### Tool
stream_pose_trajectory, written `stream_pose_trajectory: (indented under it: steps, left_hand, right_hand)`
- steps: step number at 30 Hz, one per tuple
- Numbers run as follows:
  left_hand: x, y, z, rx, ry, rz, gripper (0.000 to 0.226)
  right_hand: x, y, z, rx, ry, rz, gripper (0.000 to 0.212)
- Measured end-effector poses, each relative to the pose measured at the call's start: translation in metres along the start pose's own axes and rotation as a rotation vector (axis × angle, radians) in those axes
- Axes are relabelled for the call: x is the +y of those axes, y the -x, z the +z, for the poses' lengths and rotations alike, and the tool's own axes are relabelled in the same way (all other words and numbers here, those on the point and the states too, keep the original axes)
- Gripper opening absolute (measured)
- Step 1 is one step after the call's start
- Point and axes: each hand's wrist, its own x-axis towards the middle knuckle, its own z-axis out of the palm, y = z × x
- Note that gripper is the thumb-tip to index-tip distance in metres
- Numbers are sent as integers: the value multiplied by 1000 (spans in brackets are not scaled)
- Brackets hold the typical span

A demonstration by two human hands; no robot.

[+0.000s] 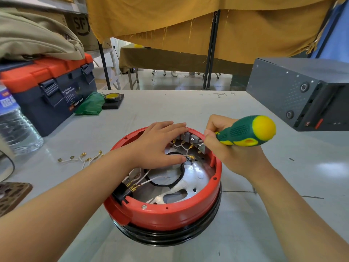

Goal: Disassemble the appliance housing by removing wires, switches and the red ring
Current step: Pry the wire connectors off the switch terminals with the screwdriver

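Head cam: left hand (160, 142) flat on the housing (164, 214), right hand (224, 146) gripping the screwdriver (245, 131) — a slip could gouge those switches (194, 138).

housing (166, 214) centre on table (245, 233) | toolbox (51, 91) far left | loose wires (81, 158) left of housing

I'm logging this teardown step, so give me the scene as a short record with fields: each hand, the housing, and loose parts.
left hand: open, resting flat across the housing, thumb by a wire terminal
right hand: grips green-and-yellow screwdriver, tip aimed at the grey switches
housing: red ring on, white wires connected inside
loose parts: removed wires on table, left of housing
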Motion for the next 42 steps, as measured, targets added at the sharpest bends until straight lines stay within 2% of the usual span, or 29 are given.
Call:
stream_pose_trajectory:
  steps: [4, 8, 22, 27, 32, 38, 42]
  left_hand:
    - [0, 1, 0, -2, 2, -3, 83]
    - [1, 1, -1, -1, 10, -1, 84]
    - [-1, -1, 1, 0, 1, 7, 77]
    - [1, 0, -1, -20, 2, -10, 84]
    - [0, 0, 0, -16, -1, -1, 80]
    - [1, 0, -1, -21, 2, -5, 85]
    - [1, 1, -1, -19, 3, -1, 85]
  right_hand:
    - [0, 0, -3, -34, 15, -25, 21]
    - [3, -1, 1, -25, 1, 31, 20]
    - [8, -5, 9, 390, 91, -48, 36]
    - [10, -3, 12, 413, 117, -90, 37]
    - [10, -4, 12, 380, 116, -117, 37]
    - [16, -6, 10, 395, -13, 18, 32]
    - [16, -6, 11, 402, -2, -20, 31]
